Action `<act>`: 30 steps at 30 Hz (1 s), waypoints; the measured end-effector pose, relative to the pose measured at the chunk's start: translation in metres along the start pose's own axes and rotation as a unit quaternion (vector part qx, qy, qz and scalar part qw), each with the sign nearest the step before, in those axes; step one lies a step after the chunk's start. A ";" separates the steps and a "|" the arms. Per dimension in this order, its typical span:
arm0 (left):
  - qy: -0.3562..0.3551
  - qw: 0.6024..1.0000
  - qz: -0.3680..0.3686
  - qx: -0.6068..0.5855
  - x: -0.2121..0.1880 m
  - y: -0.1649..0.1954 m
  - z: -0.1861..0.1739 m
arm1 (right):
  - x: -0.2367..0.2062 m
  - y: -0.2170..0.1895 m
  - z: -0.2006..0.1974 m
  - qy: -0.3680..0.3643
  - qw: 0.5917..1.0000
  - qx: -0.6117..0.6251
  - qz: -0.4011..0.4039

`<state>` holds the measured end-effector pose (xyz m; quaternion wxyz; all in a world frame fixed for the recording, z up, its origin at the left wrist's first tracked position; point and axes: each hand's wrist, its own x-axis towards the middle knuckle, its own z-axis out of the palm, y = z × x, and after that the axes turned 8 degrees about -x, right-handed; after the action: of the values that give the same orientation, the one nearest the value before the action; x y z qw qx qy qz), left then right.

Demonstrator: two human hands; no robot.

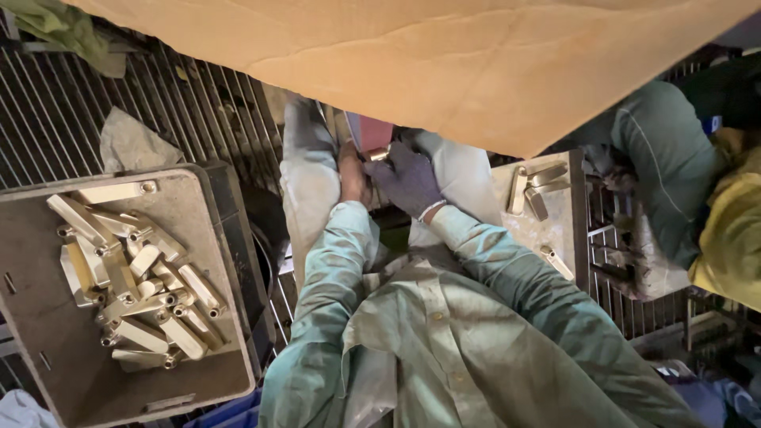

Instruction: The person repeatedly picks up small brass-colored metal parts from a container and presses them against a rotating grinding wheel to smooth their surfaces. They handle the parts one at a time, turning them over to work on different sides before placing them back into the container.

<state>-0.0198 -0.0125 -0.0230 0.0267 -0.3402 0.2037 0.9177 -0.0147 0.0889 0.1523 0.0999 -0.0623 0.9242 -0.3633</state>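
I see my gloved right hand [408,178] and bare left hand [351,170] both closed in a grip on a small brass piece [378,154] at twelve o'clock; so near the cardboard sheet [444,55], it could slip unseen.

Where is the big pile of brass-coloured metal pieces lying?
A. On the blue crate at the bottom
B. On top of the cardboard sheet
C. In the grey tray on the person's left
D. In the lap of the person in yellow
C: the heap of brass-coloured metal pieces fills the grey tray on the left, while only a few lie on the small surface at the right.
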 end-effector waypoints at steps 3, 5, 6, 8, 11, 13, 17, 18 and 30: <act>-0.090 0.987 0.108 0.081 -0.005 -0.005 -0.010 | -0.014 -0.003 -0.006 0.008 1.000 0.004 0.001; -0.085 0.989 0.110 0.058 -0.012 -0.009 -0.011 | -0.022 -0.003 -0.013 0.002 1.000 -0.025 -0.005; -0.082 0.989 0.112 0.046 -0.015 -0.009 -0.010 | -0.027 -0.004 -0.015 0.012 0.999 -0.035 -0.013; -0.052 0.995 0.071 0.036 -0.022 -0.008 -0.009 | -0.037 -0.007 -0.020 0.033 0.998 -0.054 -0.027; -0.046 0.997 0.052 0.040 -0.052 -0.002 0.003 | -0.057 -0.010 -0.035 0.038 0.996 -0.070 -0.030; -0.060 0.994 0.055 0.077 -0.078 0.006 0.015 | -0.075 -0.012 -0.049 0.051 0.994 -0.068 -0.073; -0.124 0.979 0.067 0.150 -0.149 0.039 0.028 | -0.117 -0.013 -0.082 -0.054 0.996 0.002 -0.075; -0.145 0.974 0.075 0.155 -0.166 0.047 0.030 | -0.124 -0.013 -0.088 -0.052 0.994 0.001 -0.093; -0.272 0.956 0.093 0.065 -0.226 0.067 0.057 | -0.143 -0.003 -0.100 -0.041 0.977 0.008 -0.208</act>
<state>0.1060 -0.0311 0.1835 0.0179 -0.0546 0.2784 0.9587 0.1020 0.1794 0.2456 0.0606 -0.2672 0.8833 -0.3804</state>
